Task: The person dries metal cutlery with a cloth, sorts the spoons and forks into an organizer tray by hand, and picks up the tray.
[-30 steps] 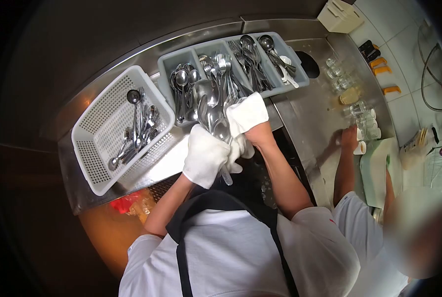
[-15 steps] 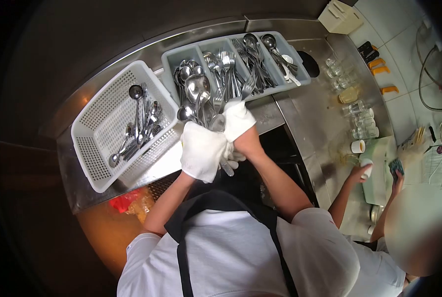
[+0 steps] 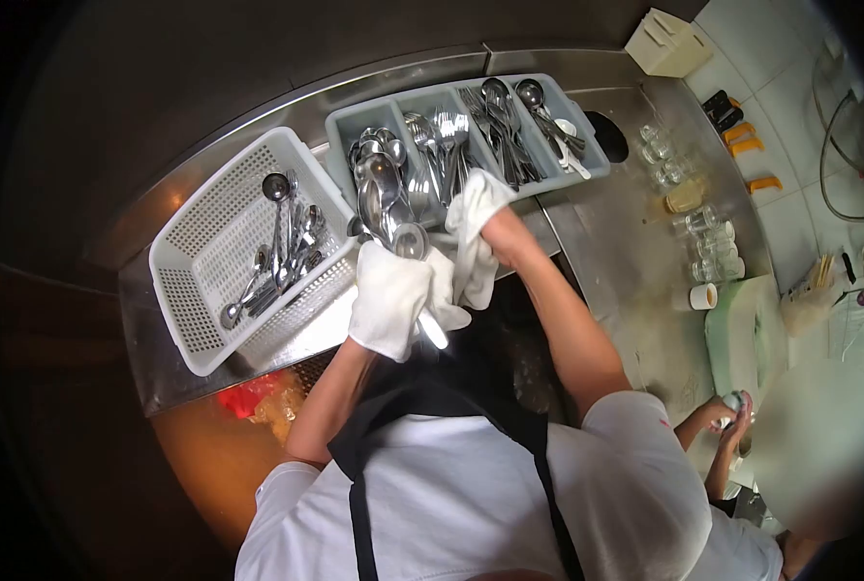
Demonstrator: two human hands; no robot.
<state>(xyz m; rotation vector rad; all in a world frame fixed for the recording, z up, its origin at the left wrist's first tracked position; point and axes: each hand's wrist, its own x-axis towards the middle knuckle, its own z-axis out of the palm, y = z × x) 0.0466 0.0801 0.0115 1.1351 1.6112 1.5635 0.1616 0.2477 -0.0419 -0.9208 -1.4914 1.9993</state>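
My left hand [image 3: 390,302], wrapped in white fabric, is closed around a bundle of metal spoons [image 3: 379,189]. Their bowls point up over the near left part of a grey cutlery tray [image 3: 330,129], and a handle end sticks out below the hand. My right hand [image 3: 476,218] is also covered in white fabric, by the tray's front edge, right of the bundle. Its fingers are hidden, and I cannot tell whether the fabric is a glove or a cloth. The tray's compartments hold spoons [image 3: 384,140], forks [image 3: 449,126] and ladles [image 3: 530,94].
Left of the tray sits a white perforated basket [image 3: 180,254] with loose cutlery. Glasses [image 3: 708,228] line the right counter near a white cup [image 3: 703,296]. Another person's hands [image 3: 730,412] hold a small item at lower right. Orange-handled tools [image 3: 742,136] are by the wall.
My right hand has moved apart from my left, up and slightly right; a fork beside it no longer shows there. The spoon bundle stays in my left hand. The other person's hands have come together lower down.
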